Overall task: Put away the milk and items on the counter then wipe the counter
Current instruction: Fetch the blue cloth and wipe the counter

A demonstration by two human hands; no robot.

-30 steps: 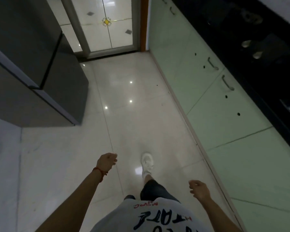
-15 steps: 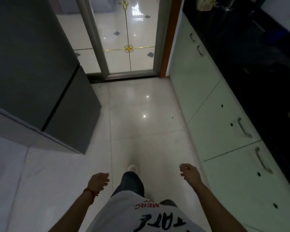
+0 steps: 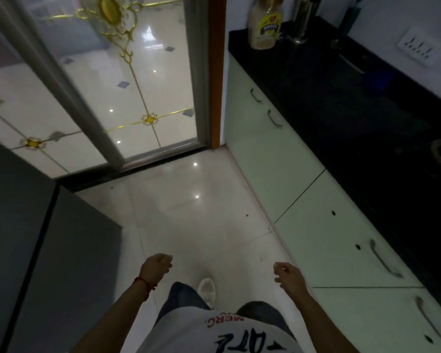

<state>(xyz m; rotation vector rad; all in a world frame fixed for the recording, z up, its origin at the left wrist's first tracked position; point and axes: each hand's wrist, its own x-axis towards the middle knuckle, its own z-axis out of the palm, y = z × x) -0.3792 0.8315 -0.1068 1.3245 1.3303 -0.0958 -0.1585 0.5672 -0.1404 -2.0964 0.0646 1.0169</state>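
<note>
Head view shows the left hand (image 3: 156,268) loosely curled and the right hand (image 3: 288,274) half open, both empty, hanging free for walking. No milk is identifiable; a yellow-labelled jar (image 3: 265,26) stands at the far end of the black counter (image 3: 354,103), probably awaiting clearing.

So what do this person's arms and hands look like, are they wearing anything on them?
Both forearms are bare, with no sleeves in view and no gloves. The left hand has a thin red thread bracelet around its wrist; the right hand shows no band, watch or ring that I can make out. Below them is a light shirt with red and black lettering.
</note>
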